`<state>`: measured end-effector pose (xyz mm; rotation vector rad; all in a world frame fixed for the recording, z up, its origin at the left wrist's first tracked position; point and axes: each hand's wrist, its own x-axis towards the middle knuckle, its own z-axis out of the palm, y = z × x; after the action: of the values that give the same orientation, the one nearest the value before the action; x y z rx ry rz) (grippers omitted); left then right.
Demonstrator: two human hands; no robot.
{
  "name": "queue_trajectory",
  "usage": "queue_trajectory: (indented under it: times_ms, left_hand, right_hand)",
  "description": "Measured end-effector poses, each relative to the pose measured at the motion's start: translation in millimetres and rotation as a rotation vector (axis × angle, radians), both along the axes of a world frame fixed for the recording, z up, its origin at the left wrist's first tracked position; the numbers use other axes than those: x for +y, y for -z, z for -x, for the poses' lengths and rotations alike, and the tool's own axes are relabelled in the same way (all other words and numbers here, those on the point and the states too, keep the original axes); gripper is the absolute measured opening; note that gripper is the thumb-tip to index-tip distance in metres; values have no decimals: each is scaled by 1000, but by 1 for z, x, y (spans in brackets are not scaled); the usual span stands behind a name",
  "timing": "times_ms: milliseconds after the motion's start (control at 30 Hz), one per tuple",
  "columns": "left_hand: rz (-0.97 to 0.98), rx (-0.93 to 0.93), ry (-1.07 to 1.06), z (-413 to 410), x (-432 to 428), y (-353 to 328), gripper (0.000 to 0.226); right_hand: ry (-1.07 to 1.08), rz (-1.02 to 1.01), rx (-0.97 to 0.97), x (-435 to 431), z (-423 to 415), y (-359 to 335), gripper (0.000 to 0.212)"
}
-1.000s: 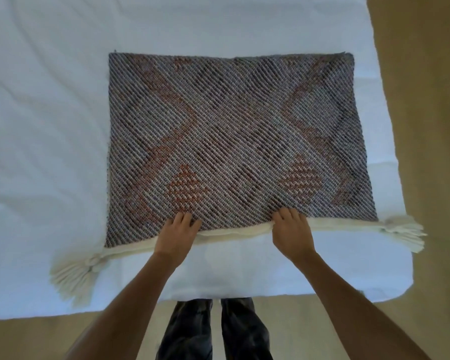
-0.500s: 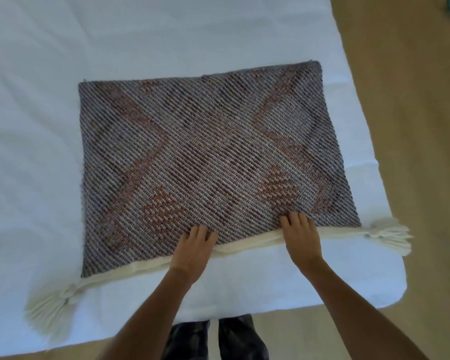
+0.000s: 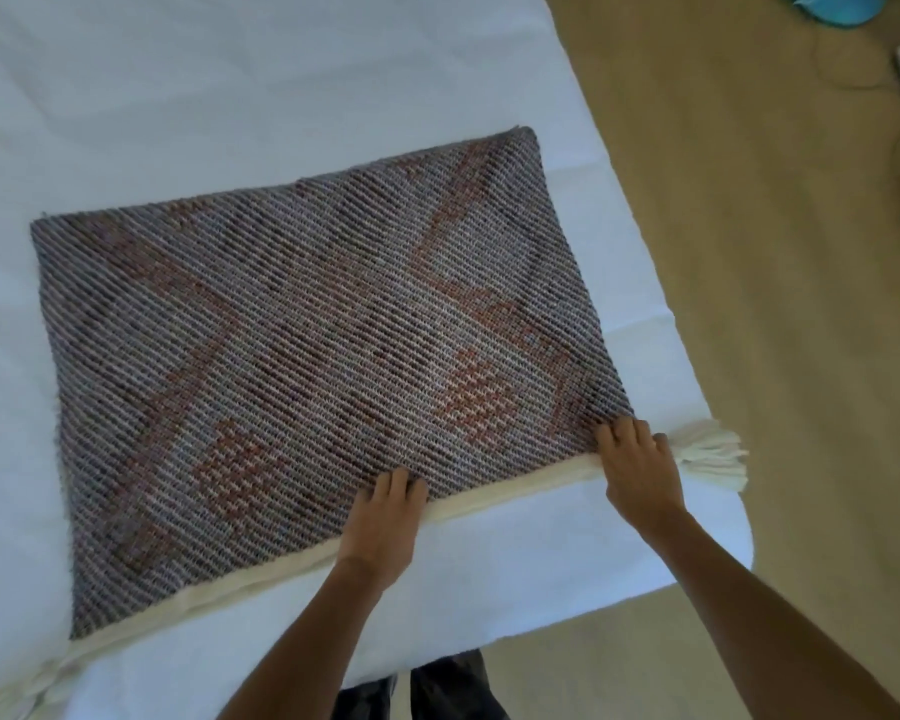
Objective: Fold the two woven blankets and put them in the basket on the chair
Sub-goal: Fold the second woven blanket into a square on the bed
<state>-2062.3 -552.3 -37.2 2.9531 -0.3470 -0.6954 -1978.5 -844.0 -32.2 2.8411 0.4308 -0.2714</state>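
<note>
gripping the near edge of a folded, rectangular grey and rust woven blanket (image 3: 302,387)

the blanket lies flat on the white bed sheet (image 3: 230,85), its long axis running left to right and climbing slightly toward the far right. its cream band and corner tassels (image 3: 707,454) face the person. the left hand (image 3: 385,517) curls its fingers on that near edge around midway; the right hand (image 3: 640,465) curls round the near right corner, just beside a tassel. tan carpet (image 3: 749,252) lies to the right.
</note>
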Motion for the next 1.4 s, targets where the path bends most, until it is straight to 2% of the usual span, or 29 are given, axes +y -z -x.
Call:
queue_trajectory:
  times_ms: [167, 333, 400, 467, 567, 667, 800, 867, 967, 1100, 1167, 1267, 1333, 1400]
  left_hand:
    - [56, -31, 92, -23, -39, -1, 50]
    - [91, 96, 161, -30, -52, -6, 46]
    - [93, 75, 187, -36, -53, -7, 37]
    - [111, 49, 192, -43, -59, -6, 40]
    - [79, 83, 241, -53, -69, -3, 46]
    - [89, 117, 168, -70, -80, -5, 37]
    - [200, 15, -41, -109, -94, -9, 35]
    - [260, -7, -146, -133, -100, -15, 37]
    - [339, -2, -250, -171, -114, -27, 43]
    - [388, -5, -289, -212, -136, -51, 44]
    - [379, -9, -293, -226, -141, -58, 46]
    - [380, -39, -370, -240, -135, -63, 54]
    - [357, -61, -431, -247, -122, -65, 62]
    - [323, -91, -478, -250, -102, -67, 60]
  right_hand:
    - [30, 18, 11, -37, -3, 11, 41]
    - [54, -91, 25, -52, 11, 12, 24]
    - [146, -174, 25, -48, 3, 13, 19]
    - [294, -262, 57, -43, -12, 11, 17]
    - [536, -414, 188, -39, -31, 12, 34]
    - [726, -587, 341, -31, -46, 10, 46]
    - [855, -710, 423, -22, -56, -3, 37]
    - [809, -683, 441, -16, -57, -13, 27]
    - [664, -614, 364, 2, -52, -28, 21]
    - [461, -484, 273, 41, -32, -51, 41]
    - [401, -491, 210, 64, -19, -60, 52]
    - [323, -537, 173, 97, -5, -73, 50]
    - [309, -548, 214, 115, 3, -78, 49]
    - [259, -540, 215, 132, 10, -83, 53]
